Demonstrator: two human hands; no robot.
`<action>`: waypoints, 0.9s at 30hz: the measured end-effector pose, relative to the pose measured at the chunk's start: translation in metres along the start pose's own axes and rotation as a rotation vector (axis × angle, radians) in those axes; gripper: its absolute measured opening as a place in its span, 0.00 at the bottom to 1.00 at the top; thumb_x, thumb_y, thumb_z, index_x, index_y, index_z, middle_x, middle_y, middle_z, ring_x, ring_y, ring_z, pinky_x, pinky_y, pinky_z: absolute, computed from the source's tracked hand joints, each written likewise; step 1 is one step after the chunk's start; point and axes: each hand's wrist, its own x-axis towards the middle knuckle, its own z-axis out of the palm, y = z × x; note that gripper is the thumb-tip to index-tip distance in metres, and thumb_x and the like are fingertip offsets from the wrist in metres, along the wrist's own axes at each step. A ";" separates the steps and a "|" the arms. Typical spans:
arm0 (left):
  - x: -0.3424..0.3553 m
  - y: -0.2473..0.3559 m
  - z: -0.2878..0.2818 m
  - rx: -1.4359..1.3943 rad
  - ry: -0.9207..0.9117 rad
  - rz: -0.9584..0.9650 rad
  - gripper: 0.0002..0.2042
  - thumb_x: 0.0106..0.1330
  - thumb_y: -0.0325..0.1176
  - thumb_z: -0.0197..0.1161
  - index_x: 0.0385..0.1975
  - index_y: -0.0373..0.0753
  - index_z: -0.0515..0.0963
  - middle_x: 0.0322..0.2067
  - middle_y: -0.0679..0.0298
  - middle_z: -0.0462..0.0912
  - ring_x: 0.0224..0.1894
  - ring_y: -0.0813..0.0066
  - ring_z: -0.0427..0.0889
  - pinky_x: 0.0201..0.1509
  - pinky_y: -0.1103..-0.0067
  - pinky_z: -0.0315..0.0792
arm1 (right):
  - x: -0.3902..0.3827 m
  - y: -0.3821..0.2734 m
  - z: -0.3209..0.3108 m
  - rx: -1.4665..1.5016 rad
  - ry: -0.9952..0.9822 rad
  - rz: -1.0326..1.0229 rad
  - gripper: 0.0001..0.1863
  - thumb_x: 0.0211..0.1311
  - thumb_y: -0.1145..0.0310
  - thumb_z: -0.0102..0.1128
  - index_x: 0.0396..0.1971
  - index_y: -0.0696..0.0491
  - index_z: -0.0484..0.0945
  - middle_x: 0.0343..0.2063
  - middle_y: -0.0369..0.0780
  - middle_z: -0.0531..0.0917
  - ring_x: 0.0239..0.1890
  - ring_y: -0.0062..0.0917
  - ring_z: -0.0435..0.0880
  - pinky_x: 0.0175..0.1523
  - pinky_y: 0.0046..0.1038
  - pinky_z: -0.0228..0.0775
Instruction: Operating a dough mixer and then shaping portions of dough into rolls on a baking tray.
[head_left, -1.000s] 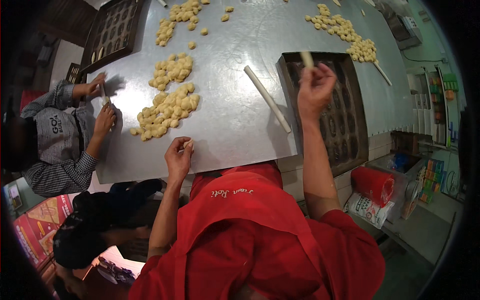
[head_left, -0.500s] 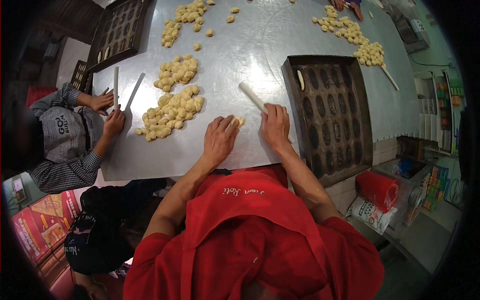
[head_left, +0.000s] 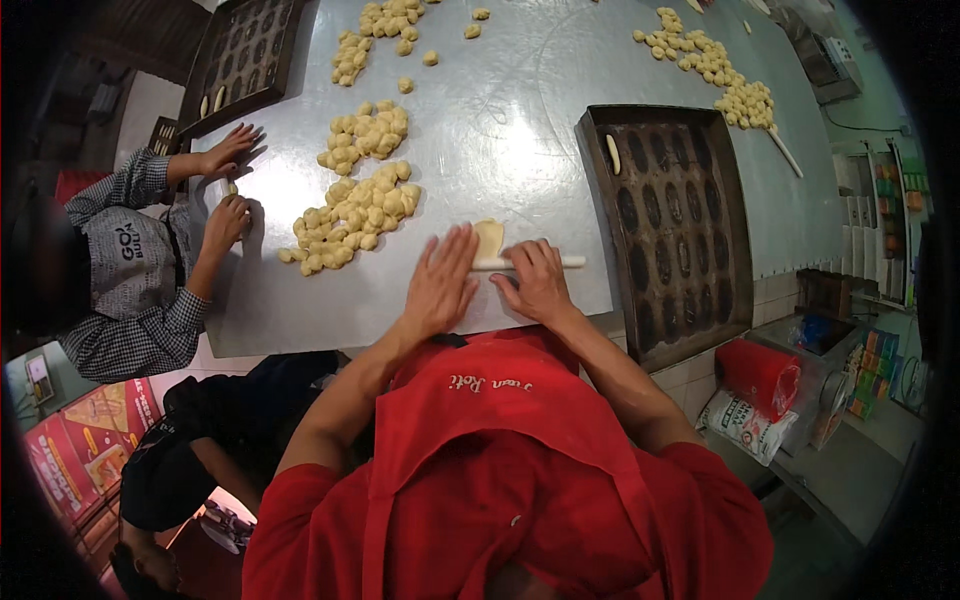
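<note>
A white rolling pin (head_left: 576,261) lies crosswise near the table's front edge, along the lower end of a flattened piece of pale dough (head_left: 489,235). My left hand (head_left: 443,278) rests at the pin's left end with fingers stretched out. My right hand (head_left: 535,282) grips the pin with bent fingers, just right of the dough. To my left are heaps of small dough balls (head_left: 355,215). To my right sits a dark metal tray (head_left: 735,300) with oval hollows and one pale dough stick (head_left: 613,154) at its upper left.
A co-worker's hands (head_left: 232,215) work at the table's left end. Another person (head_left: 220,420) is below, at lower left. A second tray (head_left: 236,108) is at upper left. More dough balls (head_left: 745,100) lie far right. A red bundle (head_left: 756,377) sits beside the table.
Both my hands have come together at the front of the table. The pin has turned from slanting to crosswise, and the dough by my left hand is now a flat sheet.
</note>
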 end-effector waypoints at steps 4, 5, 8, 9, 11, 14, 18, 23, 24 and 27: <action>-0.018 0.004 0.006 0.008 0.015 0.197 0.34 0.73 0.38 0.60 0.78 0.35 0.61 0.78 0.50 0.61 0.80 0.55 0.60 0.82 0.59 0.53 | 0.009 0.020 -0.004 0.085 0.073 0.190 0.18 0.52 0.69 0.77 0.41 0.53 0.80 0.44 0.43 0.81 0.48 0.45 0.78 0.51 0.46 0.69; -0.008 0.001 0.011 -0.102 -0.043 0.148 0.32 0.73 0.37 0.60 0.76 0.35 0.63 0.76 0.50 0.65 0.77 0.53 0.63 0.80 0.59 0.56 | 0.017 0.018 -0.004 -0.105 0.193 0.245 0.15 0.56 0.70 0.72 0.43 0.51 0.82 0.44 0.41 0.82 0.49 0.41 0.78 0.52 0.45 0.68; 0.038 0.012 0.006 -0.137 0.098 0.019 0.29 0.73 0.36 0.60 0.72 0.33 0.68 0.71 0.50 0.71 0.71 0.49 0.70 0.76 0.59 0.61 | 0.046 -0.003 -0.001 -0.390 0.215 0.056 0.18 0.60 0.69 0.65 0.51 0.51 0.82 0.47 0.40 0.82 0.51 0.39 0.78 0.54 0.47 0.67; 0.044 0.017 0.003 -0.063 0.292 -0.062 0.28 0.72 0.34 0.61 0.70 0.33 0.70 0.69 0.49 0.73 0.68 0.47 0.72 0.74 0.58 0.63 | 0.048 -0.014 0.007 -0.417 0.106 0.058 0.23 0.62 0.68 0.61 0.58 0.51 0.81 0.53 0.39 0.82 0.55 0.37 0.78 0.57 0.49 0.66; 0.035 0.012 0.010 -0.029 0.291 -0.023 0.27 0.72 0.34 0.61 0.70 0.33 0.70 0.69 0.49 0.73 0.68 0.46 0.72 0.74 0.58 0.63 | 0.034 -0.025 0.023 -0.446 0.087 0.040 0.24 0.62 0.68 0.62 0.60 0.51 0.81 0.55 0.38 0.82 0.56 0.37 0.78 0.59 0.48 0.66; -0.001 0.004 0.016 -0.063 0.250 0.021 0.27 0.71 0.32 0.62 0.70 0.32 0.71 0.69 0.49 0.74 0.67 0.46 0.72 0.73 0.59 0.64 | 0.000 -0.043 0.024 -0.458 0.073 0.007 0.26 0.62 0.68 0.62 0.62 0.50 0.80 0.59 0.37 0.82 0.59 0.36 0.77 0.62 0.47 0.64; -0.031 -0.002 0.012 0.060 0.154 0.166 0.25 0.71 0.33 0.61 0.68 0.36 0.74 0.68 0.52 0.76 0.67 0.52 0.74 0.72 0.61 0.67 | 0.009 -0.045 0.023 -0.412 -0.011 -0.026 0.20 0.60 0.69 0.63 0.53 0.51 0.82 0.52 0.41 0.82 0.58 0.39 0.78 0.60 0.47 0.65; -0.028 -0.005 -0.019 -0.309 0.263 -0.095 0.18 0.65 0.28 0.65 0.56 0.34 0.79 0.53 0.53 0.84 0.58 0.53 0.78 0.64 0.63 0.72 | 0.088 -0.043 0.054 -0.225 0.085 0.088 0.29 0.68 0.60 0.62 0.65 0.59 0.74 0.66 0.55 0.73 0.69 0.53 0.69 0.72 0.53 0.59; -0.037 -0.015 -0.021 -0.301 0.271 -0.112 0.18 0.65 0.28 0.65 0.56 0.34 0.79 0.53 0.53 0.84 0.58 0.53 0.78 0.64 0.63 0.72 | 0.079 -0.050 0.059 -0.213 0.078 0.072 0.29 0.68 0.60 0.62 0.65 0.59 0.74 0.66 0.55 0.73 0.69 0.53 0.69 0.72 0.53 0.59; -0.077 -0.070 -0.030 -0.172 0.713 -0.543 0.16 0.66 0.31 0.68 0.52 0.33 0.78 0.47 0.51 0.82 0.55 0.50 0.78 0.61 0.60 0.71 | 0.015 -0.067 0.063 -0.240 -0.217 0.090 0.47 0.70 0.47 0.62 0.80 0.55 0.55 0.80 0.60 0.50 0.82 0.59 0.45 0.80 0.67 0.32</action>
